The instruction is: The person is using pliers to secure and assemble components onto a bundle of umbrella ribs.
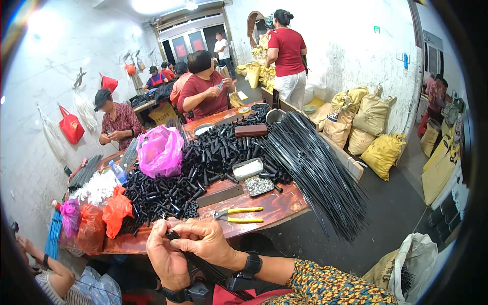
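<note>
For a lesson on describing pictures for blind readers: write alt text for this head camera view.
Seen from above, a person's left hand and right hand together grip a bundle of thin black rods at the edge of a wooden table. On it lie a heap of short black tubes, yellow-handled pliers and a pink bag; other people work farther along.

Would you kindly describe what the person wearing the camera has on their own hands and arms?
Both hands are bare, with no gloves. The left hand has a black strap with a dark blocky device at the wrist. The right hand has a black wristband with a buckle-like clasp. Behind it, the right forearm is covered by a sleeve with a small yellow, dark and orange pattern.
</note>
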Action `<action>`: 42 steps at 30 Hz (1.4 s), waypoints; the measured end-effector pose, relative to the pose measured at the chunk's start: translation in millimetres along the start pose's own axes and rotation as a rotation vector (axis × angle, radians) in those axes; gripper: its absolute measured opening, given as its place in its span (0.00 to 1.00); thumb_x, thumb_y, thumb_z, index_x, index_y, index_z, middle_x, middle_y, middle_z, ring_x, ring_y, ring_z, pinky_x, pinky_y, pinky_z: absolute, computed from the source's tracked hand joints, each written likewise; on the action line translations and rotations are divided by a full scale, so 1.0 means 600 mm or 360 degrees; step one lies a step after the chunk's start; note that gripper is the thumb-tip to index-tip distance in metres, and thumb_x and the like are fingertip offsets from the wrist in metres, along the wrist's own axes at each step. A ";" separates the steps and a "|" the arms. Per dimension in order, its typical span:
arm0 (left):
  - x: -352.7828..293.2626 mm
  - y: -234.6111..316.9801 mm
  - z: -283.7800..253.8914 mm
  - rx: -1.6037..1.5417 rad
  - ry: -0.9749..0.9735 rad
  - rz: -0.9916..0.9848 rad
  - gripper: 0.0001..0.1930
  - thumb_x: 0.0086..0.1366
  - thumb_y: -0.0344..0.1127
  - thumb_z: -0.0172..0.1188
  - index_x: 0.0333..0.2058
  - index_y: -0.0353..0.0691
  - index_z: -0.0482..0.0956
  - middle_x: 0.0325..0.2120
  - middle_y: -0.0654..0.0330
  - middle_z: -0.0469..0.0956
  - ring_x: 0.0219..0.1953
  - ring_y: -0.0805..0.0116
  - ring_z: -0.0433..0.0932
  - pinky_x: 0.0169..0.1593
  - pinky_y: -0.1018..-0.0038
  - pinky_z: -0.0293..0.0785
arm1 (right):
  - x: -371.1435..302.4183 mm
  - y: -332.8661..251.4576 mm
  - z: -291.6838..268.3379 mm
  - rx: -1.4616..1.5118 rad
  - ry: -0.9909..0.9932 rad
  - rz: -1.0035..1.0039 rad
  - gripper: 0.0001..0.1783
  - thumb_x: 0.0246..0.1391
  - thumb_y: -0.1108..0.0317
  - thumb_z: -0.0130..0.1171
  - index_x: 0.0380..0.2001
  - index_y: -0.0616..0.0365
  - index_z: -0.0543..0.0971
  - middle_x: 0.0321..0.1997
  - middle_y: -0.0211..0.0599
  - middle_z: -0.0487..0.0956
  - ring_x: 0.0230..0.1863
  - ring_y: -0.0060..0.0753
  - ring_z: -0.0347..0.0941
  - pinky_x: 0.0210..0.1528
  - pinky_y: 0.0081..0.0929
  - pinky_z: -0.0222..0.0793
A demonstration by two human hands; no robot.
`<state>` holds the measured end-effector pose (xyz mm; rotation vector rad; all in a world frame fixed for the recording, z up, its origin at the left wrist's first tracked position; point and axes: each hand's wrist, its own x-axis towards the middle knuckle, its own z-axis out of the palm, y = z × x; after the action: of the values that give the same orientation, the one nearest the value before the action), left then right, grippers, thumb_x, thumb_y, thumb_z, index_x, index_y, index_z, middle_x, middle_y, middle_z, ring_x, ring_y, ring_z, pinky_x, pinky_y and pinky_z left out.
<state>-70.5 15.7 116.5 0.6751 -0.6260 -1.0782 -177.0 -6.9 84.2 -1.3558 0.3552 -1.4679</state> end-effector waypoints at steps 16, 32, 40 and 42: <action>-0.027 0.001 -0.012 0.0260 -0.0259 -0.0078 0.11 0.67 0.39 0.56 0.37 0.36 0.74 0.25 0.60 0.77 0.25 0.70 0.78 0.28 0.72 0.79 | 0.060 -0.019 -0.060 0.0256 -0.0432 0.0412 0.08 0.54 0.66 0.64 0.34 0.60 0.84 0.18 0.20 0.74 0.16 0.07 0.60 0.17 0.12 0.54; -0.039 -0.003 0.006 0.0203 -0.0322 -0.0072 0.11 0.66 0.39 0.57 0.41 0.37 0.72 0.27 0.61 0.76 0.24 0.69 0.76 0.26 0.70 0.78 | 0.128 -0.044 -0.098 0.0121 -0.1097 0.0305 0.09 0.48 0.67 0.67 0.29 0.62 0.84 0.17 0.26 0.75 0.14 0.11 0.64 0.15 0.12 0.56; -0.021 -0.007 -0.015 0.0220 -0.0224 -0.0009 0.10 0.67 0.38 0.55 0.37 0.36 0.73 0.27 0.60 0.77 0.25 0.68 0.78 0.27 0.69 0.79 | 0.063 0.005 -0.079 0.0388 -0.0726 0.0692 0.11 0.49 0.69 0.68 0.35 0.63 0.82 0.24 0.27 0.78 0.20 0.11 0.67 0.19 0.12 0.61; -0.024 -0.001 -0.007 0.0192 -0.0252 0.0008 0.10 0.68 0.38 0.55 0.37 0.36 0.73 0.28 0.59 0.77 0.26 0.68 0.78 0.27 0.69 0.79 | 0.054 0.005 -0.054 0.0459 -0.0471 0.0489 0.10 0.49 0.70 0.68 0.33 0.64 0.82 0.22 0.28 0.78 0.20 0.14 0.69 0.20 0.15 0.64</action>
<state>-72.7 29.9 111.7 0.6963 -0.8340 -1.1026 -196.8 -48.1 89.1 -1.2016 0.1449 -1.0047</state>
